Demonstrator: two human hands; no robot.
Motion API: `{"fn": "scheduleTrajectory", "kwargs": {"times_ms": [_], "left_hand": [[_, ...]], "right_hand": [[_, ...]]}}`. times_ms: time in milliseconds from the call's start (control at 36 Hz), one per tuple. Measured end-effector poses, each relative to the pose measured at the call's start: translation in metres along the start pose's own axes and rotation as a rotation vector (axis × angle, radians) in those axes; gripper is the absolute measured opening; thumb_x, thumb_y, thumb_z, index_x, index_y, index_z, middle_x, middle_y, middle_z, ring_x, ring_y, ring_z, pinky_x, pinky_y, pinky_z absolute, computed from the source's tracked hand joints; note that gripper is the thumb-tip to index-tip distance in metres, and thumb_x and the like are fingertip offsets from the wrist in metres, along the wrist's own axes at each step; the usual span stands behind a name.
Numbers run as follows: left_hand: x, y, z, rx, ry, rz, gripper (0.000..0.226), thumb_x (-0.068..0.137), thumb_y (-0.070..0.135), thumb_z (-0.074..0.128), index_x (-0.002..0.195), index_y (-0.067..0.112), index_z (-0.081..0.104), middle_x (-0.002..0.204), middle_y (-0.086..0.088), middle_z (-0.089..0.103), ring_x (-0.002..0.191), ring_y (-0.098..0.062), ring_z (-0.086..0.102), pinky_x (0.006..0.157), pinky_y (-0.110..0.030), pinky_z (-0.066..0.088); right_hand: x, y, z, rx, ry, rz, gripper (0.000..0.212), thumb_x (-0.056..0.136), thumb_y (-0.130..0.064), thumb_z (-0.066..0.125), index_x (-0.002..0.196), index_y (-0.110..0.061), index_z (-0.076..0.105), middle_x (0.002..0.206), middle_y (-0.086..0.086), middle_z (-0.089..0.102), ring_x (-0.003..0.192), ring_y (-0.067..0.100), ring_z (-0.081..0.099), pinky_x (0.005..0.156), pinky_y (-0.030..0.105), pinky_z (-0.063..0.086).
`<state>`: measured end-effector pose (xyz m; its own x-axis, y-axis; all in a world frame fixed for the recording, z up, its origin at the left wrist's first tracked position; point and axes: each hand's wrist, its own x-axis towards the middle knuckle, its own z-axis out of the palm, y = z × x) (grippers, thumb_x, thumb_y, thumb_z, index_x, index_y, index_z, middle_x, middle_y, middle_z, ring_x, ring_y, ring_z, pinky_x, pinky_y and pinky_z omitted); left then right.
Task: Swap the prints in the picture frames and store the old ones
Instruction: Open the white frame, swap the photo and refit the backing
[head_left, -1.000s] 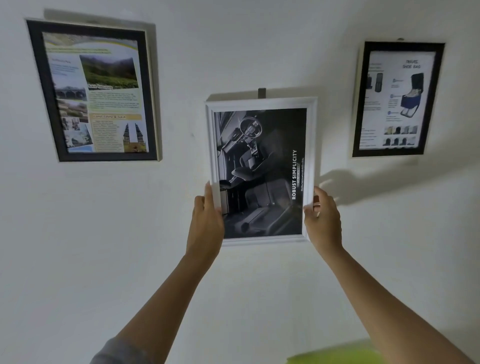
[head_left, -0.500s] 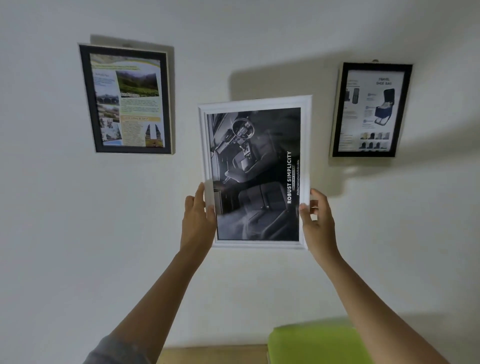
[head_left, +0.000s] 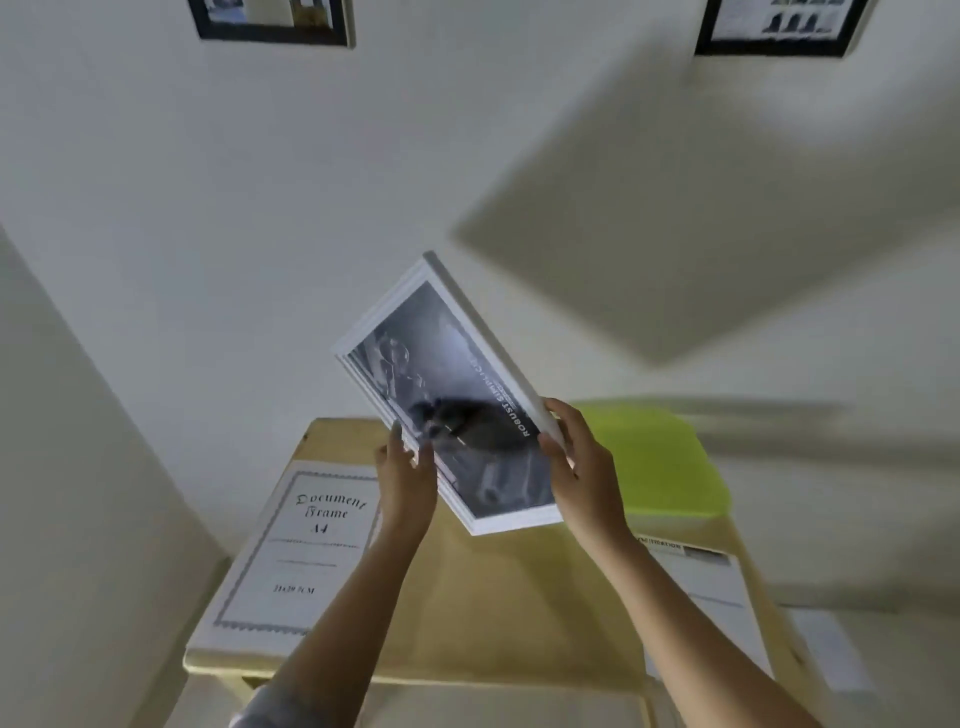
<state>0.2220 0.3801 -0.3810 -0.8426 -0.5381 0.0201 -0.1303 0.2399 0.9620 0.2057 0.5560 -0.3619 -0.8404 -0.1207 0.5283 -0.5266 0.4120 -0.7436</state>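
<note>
A white picture frame (head_left: 447, 389) with a dark black-and-white car-interior print hangs tilted in the air above a wooden table (head_left: 498, 597). My left hand (head_left: 408, 480) grips its lower left edge and my right hand (head_left: 584, 467) grips its lower right edge. On the table's left lies a white sheet printed "Document Frame A4" (head_left: 296, 551). Another printed sheet (head_left: 711, 597) lies at the table's right edge, partly hidden by my right arm.
A lime-green folder (head_left: 654, 462) lies at the table's back right. Two black-framed pictures hang on the white wall, one at top left (head_left: 270, 23), one at top right (head_left: 779, 31), both cut off by the image edge. A wall corner stands at the left.
Both hands have carried the white frame off the wall and down over the table, tilting it. The view has dropped, bringing the table and its sheets into sight.
</note>
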Motion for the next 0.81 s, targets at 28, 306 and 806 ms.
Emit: {"fn": "scheduleTrajectory", "kwargs": {"times_ms": [28, 306, 806], "left_hand": [[-0.008, 0.005, -0.001, -0.046, -0.015, 0.022, 0.056, 0.096, 0.035, 0.045, 0.146, 0.019, 0.025, 0.139, -0.014, 0.036, 0.114, -0.023, 0.049, 0.088, -0.031, 0.039], [-0.028, 0.032, -0.027, -0.443, -0.099, 0.068, 0.080, 0.091, 0.032, 0.055, 0.147, 0.031, -0.002, 0.104, 0.010, 0.059, 0.089, -0.003, 0.063, 0.080, -0.042, 0.057], [0.013, -0.008, -0.085, -0.286, 0.139, 0.126, 0.073, 0.090, 0.052, 0.037, 0.127, 0.061, -0.025, 0.147, -0.028, 0.023, 0.115, -0.048, 0.048, 0.091, -0.057, 0.047]], "right_hand": [[-0.008, 0.001, 0.004, -0.041, 0.001, -0.005, 0.037, 0.090, -0.024, 0.045, 0.126, -0.017, 0.052, 0.113, -0.009, 0.064, 0.094, 0.005, 0.061, 0.075, 0.012, 0.043], [-0.050, -0.020, 0.049, -0.327, -0.006, -0.341, 0.042, 0.086, -0.009, 0.046, 0.126, -0.023, 0.045, 0.088, 0.000, 0.068, 0.064, 0.019, 0.064, 0.049, 0.029, 0.051], [-0.065, -0.061, 0.134, -0.332, -0.094, -0.339, 0.045, 0.089, -0.015, 0.044, 0.133, -0.021, 0.043, 0.112, 0.001, 0.066, 0.083, 0.016, 0.067, 0.058, 0.025, 0.053]]}}
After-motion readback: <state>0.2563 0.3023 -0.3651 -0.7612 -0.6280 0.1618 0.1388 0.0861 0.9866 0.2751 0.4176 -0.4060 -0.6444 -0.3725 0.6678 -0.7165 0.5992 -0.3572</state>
